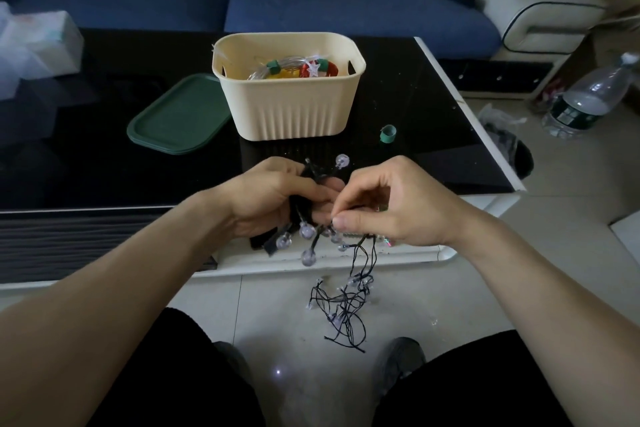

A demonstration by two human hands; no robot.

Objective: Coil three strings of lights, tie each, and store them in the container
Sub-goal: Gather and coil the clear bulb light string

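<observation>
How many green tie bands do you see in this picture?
3. Two green bands wrap the coiled lights inside the cream container. One loose band stands on the black table, right of the container. Others may be hidden.

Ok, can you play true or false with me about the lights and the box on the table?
1. Both hands hold the black string of lights. True: left hand grips the bundle, right hand pinches the wire.
2. The cream container is empty. False: coiled lights with green ties lie inside.
3. The green lid covers the container. False: it lies on the table beside it.
4. Part of the string hangs down to the floor. True.
5. A green tie roll sits on the table. True.
</observation>
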